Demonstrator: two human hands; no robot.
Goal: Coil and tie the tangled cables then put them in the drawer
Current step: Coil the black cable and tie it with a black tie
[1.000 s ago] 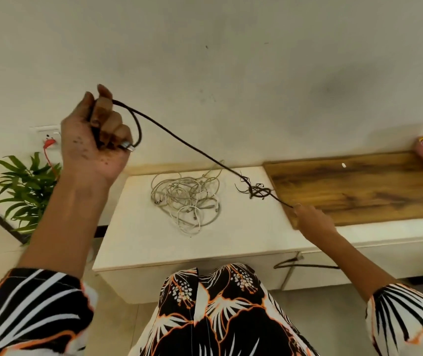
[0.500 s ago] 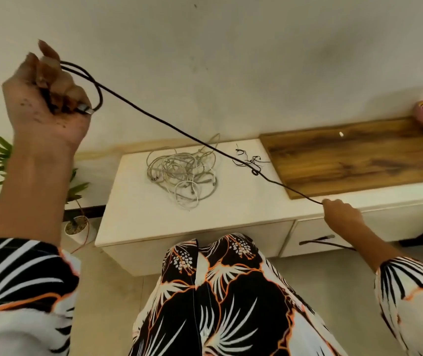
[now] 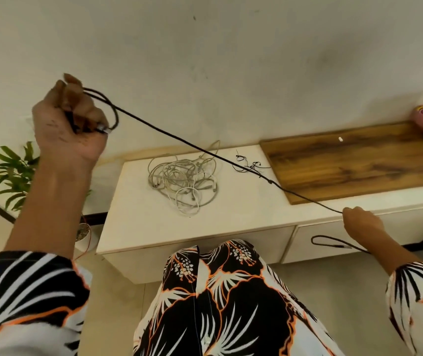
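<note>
A black cable (image 3: 205, 150) is stretched taut diagonally from upper left to lower right of the frame, looped at its upper end. A tangled white cable bundle (image 3: 183, 182) lies at frame centre. A small black tangle (image 3: 250, 165) lies just right of it.

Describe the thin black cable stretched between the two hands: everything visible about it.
The thin black cable looks braided and runs taut, slanting down from the raised left hand to the lower right hand. At the left grip it forms one small loop ending in a silvery connector. A small knot sits partway along. Past the right hand, its tail curls slack before the white cabinet front.
</note>
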